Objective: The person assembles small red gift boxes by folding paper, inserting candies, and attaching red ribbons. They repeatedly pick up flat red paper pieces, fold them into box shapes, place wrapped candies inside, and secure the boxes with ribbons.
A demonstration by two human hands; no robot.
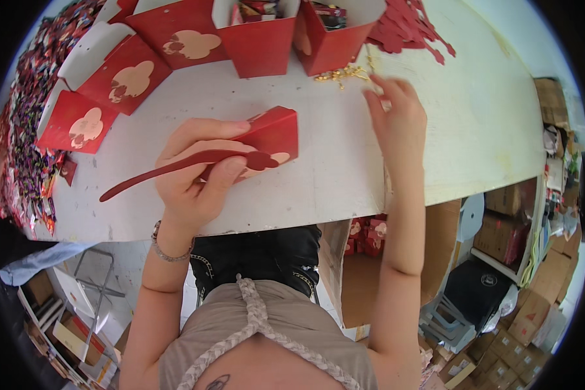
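Observation:
My left hand [195,169] grips a small closed red carton [281,130] with pale flower-shaped patches, tilted above the table. Between its thumb and fingers it also holds a thin dark-red strap [175,168] with a flower-shaped end, which lies across the carton and sticks out to the left. My right hand [396,110] reaches over the table to a small heap of gold-coloured fasteners [344,75]. Its thumb and index finger are apart, slightly blurred, with nothing visible between them.
Open red cartons [260,49] stand along the far side, two showing small packets inside. At left is a big heap of wrapped packets [32,97]. Red straps [403,29] are piled at the far right. An open cardboard box [364,286] with red cartons stands below the table edge.

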